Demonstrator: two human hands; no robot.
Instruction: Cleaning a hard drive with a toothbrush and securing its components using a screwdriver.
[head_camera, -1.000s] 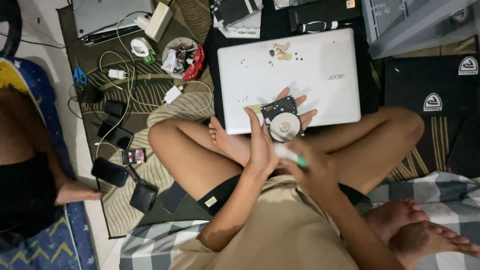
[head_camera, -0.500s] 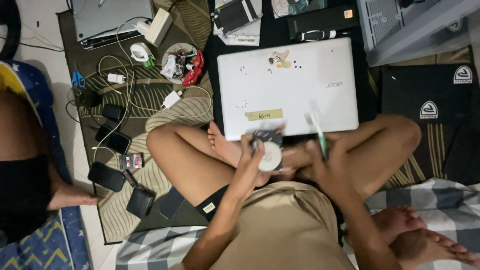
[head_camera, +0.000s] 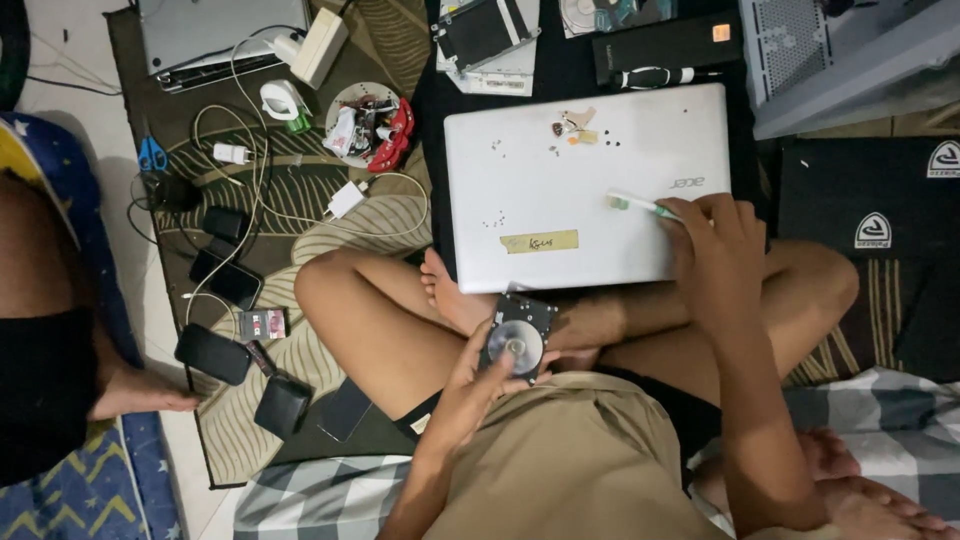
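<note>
Shiny metal is catching the light low in the middle: an opened hard drive (head_camera: 517, 337), its round platter facing up, is sitting in the person's left hand (head_camera: 480, 385), which is cupping it from below with fingers curling up around its near edge. It is being kept over the crossed legs, close to the body, probably so the bare disc stays level and off the cluttered mat (head_camera: 300, 200). The drive's long axis is running roughly away from the person, tilted a little to the right, toward the closed silver laptop (head_camera: 560, 200) that is lying flat ahead like a small workbench, with tiny screws (head_camera: 497, 219) and a strip of tape (head_camera: 540, 241) resting on its lid. Further right, the right hand (head_camera: 712, 250) is reaching onto that lid, fingers pinching a slim tool with a green-and-white handle (head_camera: 640, 205). The tool is lying almost flat, its free end pointing left across the lid, its other end hidden in the grip
</note>
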